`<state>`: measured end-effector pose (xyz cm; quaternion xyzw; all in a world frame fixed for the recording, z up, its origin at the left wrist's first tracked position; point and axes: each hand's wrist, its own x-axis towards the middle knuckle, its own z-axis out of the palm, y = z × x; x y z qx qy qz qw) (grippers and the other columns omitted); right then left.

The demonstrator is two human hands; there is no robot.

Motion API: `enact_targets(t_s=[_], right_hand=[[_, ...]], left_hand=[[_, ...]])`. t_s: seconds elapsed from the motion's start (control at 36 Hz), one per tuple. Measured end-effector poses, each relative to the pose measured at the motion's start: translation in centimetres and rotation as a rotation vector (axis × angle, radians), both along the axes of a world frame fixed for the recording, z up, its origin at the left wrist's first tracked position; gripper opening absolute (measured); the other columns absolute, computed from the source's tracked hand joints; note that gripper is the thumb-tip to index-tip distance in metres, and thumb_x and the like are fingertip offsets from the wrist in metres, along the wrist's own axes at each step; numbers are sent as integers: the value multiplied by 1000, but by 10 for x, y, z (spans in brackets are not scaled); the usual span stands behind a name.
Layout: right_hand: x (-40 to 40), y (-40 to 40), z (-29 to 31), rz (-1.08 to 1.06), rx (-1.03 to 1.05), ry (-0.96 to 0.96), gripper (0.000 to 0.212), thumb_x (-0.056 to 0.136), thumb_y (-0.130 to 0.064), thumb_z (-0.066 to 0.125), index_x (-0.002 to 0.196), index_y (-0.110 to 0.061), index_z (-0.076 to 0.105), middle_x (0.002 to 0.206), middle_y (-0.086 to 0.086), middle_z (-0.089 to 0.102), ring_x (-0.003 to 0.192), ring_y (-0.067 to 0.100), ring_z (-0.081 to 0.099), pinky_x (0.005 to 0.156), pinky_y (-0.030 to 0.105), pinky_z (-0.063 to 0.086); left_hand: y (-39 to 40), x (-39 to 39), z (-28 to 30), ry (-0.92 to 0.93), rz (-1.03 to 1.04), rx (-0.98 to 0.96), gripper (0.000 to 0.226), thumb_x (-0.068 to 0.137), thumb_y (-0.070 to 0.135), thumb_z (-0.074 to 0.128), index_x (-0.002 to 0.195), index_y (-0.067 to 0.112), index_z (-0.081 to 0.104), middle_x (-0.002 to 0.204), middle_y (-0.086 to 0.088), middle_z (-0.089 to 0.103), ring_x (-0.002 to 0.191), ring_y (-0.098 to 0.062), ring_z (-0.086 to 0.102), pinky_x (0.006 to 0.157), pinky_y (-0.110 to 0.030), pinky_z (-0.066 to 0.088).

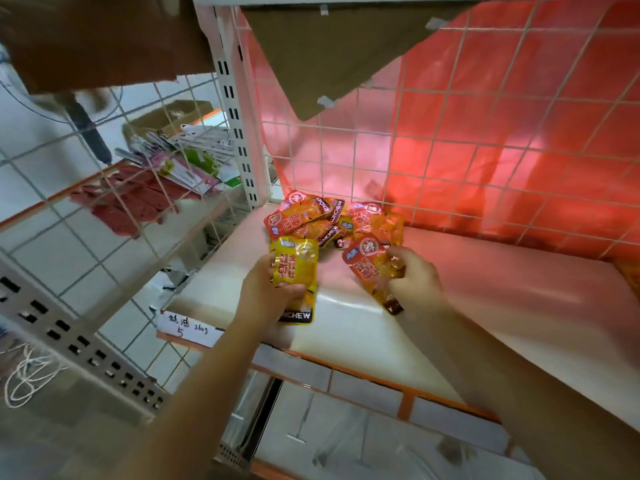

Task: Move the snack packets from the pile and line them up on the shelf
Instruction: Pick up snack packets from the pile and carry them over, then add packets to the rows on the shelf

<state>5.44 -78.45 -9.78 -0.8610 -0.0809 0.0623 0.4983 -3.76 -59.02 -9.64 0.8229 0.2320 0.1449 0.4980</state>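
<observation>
The pile [332, 220] of snack packets sits on the white shelf [485, 306], back in the corner at about 11 o'clock from the middle of the shelf. The packets are red and yellow, and they lie on top of each other every which way. The pile touches the wire grid [485, 133] at the back, with a red sheet [519, 98] behind the grid.

At 6 o'clock from the pile, the left hand [266, 292] is closed on a yellow packet [296, 271]. The thumb presses on the front of it, and the packet stands up tall in the hand. Its bottom end pokes out under the fingers.

At 4 o'clock from the pile, the right hand [412, 275] is closed on a red packet [374, 271]. The fingers curl over its right edge. The packet tilts, with its dark bottom corner pointing at 5 o'clock. It lies just beside the pile.

The two hands are apart, with bare shelf between them.

A paper tag [183, 329] with writing hangs on the front edge of the shelf at 8 o'clock from the left hand. A brown card [329, 57] hangs up high at 12 o'clock.
</observation>
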Motion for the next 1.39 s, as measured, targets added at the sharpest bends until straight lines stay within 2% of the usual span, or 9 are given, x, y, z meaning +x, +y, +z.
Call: enact_targets(t_s=[0.08,0.17,0.25,0.39,0.47,0.83,0.97,1.14,1.39], right_hand=[[-4,-15,-1,-74,256,124,48,69,8,71,94,-32,60,99,5,62,89,28,63,78,43,54],[-8,-39,8,-38,281,90,39,74,9,67,88,-24,52,89,8,60,74,25,60,64,33,51],[-14,-64,13,-44,365,113,38,74,10,65,84,-24,53,92,14,63,76,31,63,71,45,54],[-23,-120,23,-80,435,124,35,75,14,62,88,-18,52,92,17,64,61,17,62,46,17,47],[-30,-162,29,-107,451,132,33,76,12,63,95,-13,54,91,13,66,52,7,64,41,15,44],[-53,-357,34,-213,396,11,39,74,10,68,95,-21,58,91,2,66,83,18,63,69,28,49],[-56,-420,36,-254,391,-35,39,76,10,68,96,-21,56,86,-9,62,78,6,59,65,22,47],[-48,-496,37,-380,379,-99,38,78,5,65,103,-23,58,95,-4,65,84,12,59,65,24,47],[-22,-558,35,-445,5,-221,64,84,2,57,142,-20,37,111,-1,52,91,11,49,75,25,43]], left_hand=[[-23,-4,9,-132,-39,-218,42,69,-5,74,100,15,55,89,-2,63,73,-8,61,65,-16,52],[-50,-2,18,-215,-79,-340,40,73,-12,67,107,8,57,90,-5,65,78,-20,64,76,-38,54],[-78,4,23,-257,-124,-337,39,77,-15,62,100,17,58,85,-1,67,75,-13,66,68,-30,56],[-138,9,29,-256,-173,-410,37,78,-14,61,100,15,58,82,-5,68,70,-18,65,64,-31,56],[-182,6,30,-259,-182,-482,38,78,-13,62,108,10,59,84,-8,68,71,-22,64,65,-33,55],[-383,-1,27,-299,-241,-505,41,77,-11,65,95,26,59,77,4,71,68,-12,67,62,-28,56],[-446,1,30,-336,-286,-495,40,78,-12,63,100,21,59,81,-1,70,69,-15,65,60,-24,54],[-511,8,32,-351,-372,-498,44,78,-14,63,94,26,58,85,-2,68,72,-15,63,58,-20,52],[-547,14,37,-366,-414,-466,43,78,-15,61,84,27,57,59,17,66,53,2,59,57,-22,48]])
